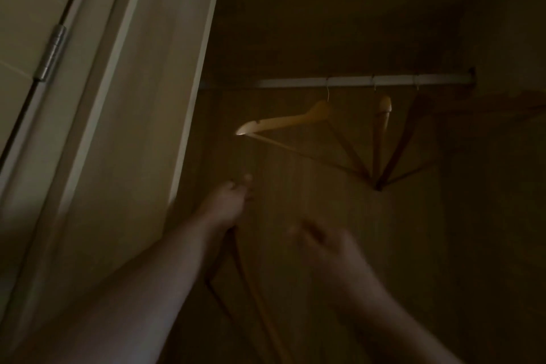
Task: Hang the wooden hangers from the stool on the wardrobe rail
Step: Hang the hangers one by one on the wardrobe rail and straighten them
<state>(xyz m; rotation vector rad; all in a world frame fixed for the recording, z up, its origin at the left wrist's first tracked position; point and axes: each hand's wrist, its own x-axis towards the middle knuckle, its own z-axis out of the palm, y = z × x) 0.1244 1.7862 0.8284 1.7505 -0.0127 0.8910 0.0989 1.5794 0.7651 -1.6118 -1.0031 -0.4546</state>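
Observation:
A metal wardrobe rail [363,80] runs across the dark wardrobe. Three wooden hangers hang on it: one [283,122] turned sideways at the left, a second [381,127] edge-on, a third [413,127] in shadow at the right. My left hand [227,204] is raised below the leftmost hanger and grips dark wooden hangers [233,269] that dangle under my wrist. My right hand [322,245] is blurred, lower and to the right, with fingers apart and nothing visible in it. The stool is out of view.
The wardrobe's pale side panel [195,86] stands left of the opening. Further left is a door with a metal hinge [51,53]. The wardrobe interior is very dark, with a back wall [310,180] behind the hangers.

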